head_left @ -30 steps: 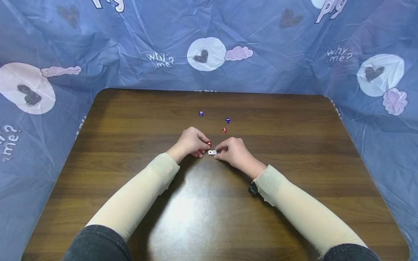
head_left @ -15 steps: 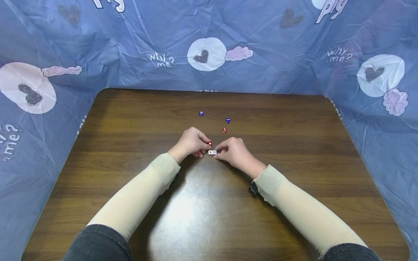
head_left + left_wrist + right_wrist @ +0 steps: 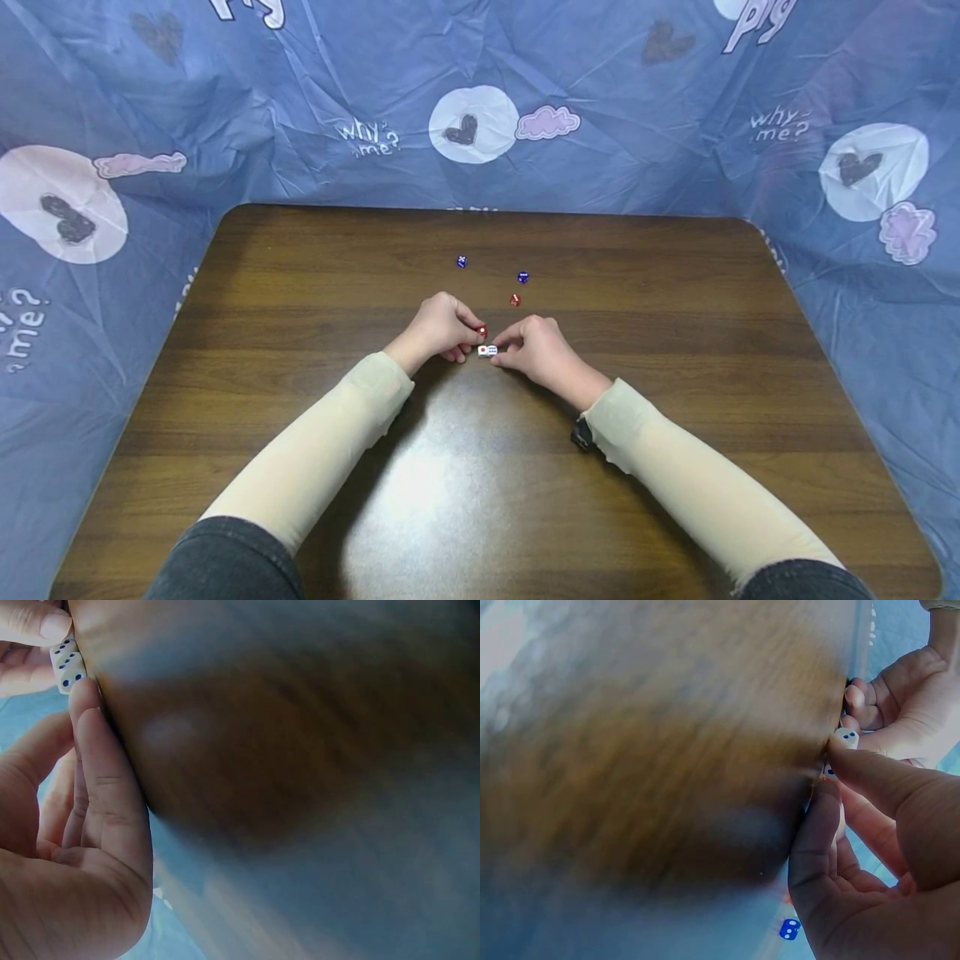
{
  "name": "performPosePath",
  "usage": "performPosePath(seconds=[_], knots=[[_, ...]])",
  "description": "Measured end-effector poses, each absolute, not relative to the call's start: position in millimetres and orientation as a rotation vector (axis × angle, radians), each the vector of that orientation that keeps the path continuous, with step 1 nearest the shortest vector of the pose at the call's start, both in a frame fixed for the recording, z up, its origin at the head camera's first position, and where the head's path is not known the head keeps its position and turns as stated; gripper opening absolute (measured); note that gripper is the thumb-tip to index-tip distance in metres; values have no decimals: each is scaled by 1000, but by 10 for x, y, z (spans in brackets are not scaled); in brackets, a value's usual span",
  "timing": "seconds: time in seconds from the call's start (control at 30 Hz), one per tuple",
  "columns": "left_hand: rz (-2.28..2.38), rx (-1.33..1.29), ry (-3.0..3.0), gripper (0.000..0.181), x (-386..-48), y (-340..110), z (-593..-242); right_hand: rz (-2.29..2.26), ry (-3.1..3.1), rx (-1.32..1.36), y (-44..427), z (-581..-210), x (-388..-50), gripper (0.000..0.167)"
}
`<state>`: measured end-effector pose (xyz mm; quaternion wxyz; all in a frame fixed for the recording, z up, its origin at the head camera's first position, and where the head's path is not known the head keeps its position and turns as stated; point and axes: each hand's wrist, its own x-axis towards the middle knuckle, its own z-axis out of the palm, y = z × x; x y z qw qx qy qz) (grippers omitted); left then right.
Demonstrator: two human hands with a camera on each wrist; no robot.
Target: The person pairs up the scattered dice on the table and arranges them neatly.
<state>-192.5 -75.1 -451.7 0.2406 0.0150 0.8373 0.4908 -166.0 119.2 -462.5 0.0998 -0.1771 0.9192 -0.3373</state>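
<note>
Two white dice (image 3: 487,351) stand side by side on the wooden table, between the hands. The left hand (image 3: 442,327) pinches a red die (image 3: 482,331) just behind them. Thumb and fingers of the right hand (image 3: 546,354) pinch the white pair at its right end. In the left wrist view, the white dice (image 3: 68,666) lie between the left hand (image 3: 90,832) and the other hand's thumb; the held red die cannot be made out. The right wrist view has a white die (image 3: 846,736) by the thumb of the right hand (image 3: 877,847), partly covered.
Farther back on the table (image 3: 637,292) lie a loose red die (image 3: 515,300) and two blue dice, one at the right (image 3: 523,277) and one at the left (image 3: 462,262). A patterned blue cloth (image 3: 637,167) hangs behind the table's far edge.
The red die at the left fingertips has shifted very slightly to the right since the earliest frame. Both hands and the white dice stay almost where they were.
</note>
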Motion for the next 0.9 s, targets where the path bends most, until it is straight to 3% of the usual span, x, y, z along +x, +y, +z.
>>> performPosePath(seconds=[0.9], knots=[[1338, 4, 2295, 16, -1942, -739, -4539, -1013, 2689, -418, 1456, -4563, -1759, 30]])
